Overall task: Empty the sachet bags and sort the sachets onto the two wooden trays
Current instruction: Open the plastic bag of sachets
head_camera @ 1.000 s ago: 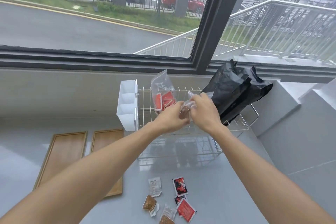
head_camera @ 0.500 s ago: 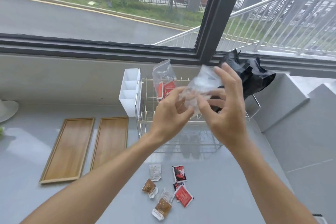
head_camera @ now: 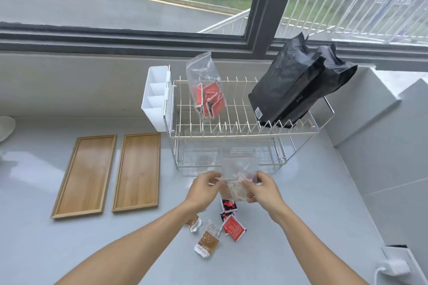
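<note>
Grey counter (head_camera: 301, 215) under a wide window, with a wire rack (head_camera: 243, 133) at twelve o'clock. Both hands low at six o'clock, pinching one clear bag (head_camera: 239, 169) between them — left hand (head_camera: 203, 188) closed on its left edge, right hand (head_camera: 260, 188) closed on its right, fingers curled around the lower part where brown sachets seem bunched. Held with the red-striped seal uppermost, over the loose pile (head_camera: 220, 227) of red and brown sachets lying on the counter; probably kept there so that whatever drops out joins that heap. Cannot tell whether the seal is open. Second bag (head_camera: 206, 90) standing in the rack at twelve o'clock, red sachets inside, not yet emptied. Black pouches (head_camera: 298, 81) leaning at one o'clock. Two wooden trays (head_camera: 106, 173) side by side at ten o'clock, bare — no sorting begun. White caddy (head_camera: 157, 97) hooked on the rack's left end.
</note>
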